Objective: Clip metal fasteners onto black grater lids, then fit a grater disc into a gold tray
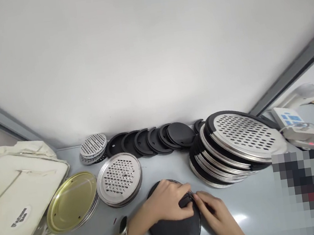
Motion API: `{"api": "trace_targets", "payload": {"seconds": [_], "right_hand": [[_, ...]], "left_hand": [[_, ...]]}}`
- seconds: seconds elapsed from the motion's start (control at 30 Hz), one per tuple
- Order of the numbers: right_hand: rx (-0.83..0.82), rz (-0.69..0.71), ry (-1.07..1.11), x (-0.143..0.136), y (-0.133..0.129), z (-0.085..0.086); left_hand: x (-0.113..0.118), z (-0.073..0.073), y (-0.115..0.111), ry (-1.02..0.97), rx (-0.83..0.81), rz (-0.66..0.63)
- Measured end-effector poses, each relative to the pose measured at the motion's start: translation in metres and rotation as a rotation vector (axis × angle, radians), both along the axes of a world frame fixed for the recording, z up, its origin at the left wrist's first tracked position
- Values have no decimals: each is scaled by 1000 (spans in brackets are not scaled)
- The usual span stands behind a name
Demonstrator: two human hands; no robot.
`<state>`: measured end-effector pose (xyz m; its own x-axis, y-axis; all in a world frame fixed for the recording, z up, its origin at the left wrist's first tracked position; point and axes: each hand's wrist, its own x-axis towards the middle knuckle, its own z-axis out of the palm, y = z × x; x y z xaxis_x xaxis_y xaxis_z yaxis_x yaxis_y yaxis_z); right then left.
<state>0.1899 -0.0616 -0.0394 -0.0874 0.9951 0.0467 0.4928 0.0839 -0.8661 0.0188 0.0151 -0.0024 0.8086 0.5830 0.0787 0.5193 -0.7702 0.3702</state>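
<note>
Close to the camera, at the bottom of the head view, lies a big black disc [176, 232] on the grey table [131, 232]. Both hands are at its far right part. The left hand [170, 200], with a watch [124, 229] on the wrist, rests over the disc and has its fingers closed around a small black piece [185, 200]. The right hand [215, 210] is just beside the right rim — its thumb and finger are narrow, near the tip of this piece, but I cannot tell what is between them.

Left of the disc is a pile of perforated plates [120, 180], and further left are gold plates [72, 202] beside a cream bag [24, 189]. Behind, black discs [156, 140] overlap in a row along the wall [137, 58]. To the right stands a tall stack [223, 159] — a perforated plate is on its top.
</note>
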Motion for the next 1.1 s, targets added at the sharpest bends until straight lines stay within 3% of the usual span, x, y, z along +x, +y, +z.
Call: {"api": "trace_targets", "payload": {"seconds": [0.73,1.1], "right_hand": [[79,55,-89,0,0,4],[60,15,-72,-1,-1,4]], "left_hand": [[-1,4,2,-34,-26,-50],[-2,1,5,-56,-105,-28]]}}
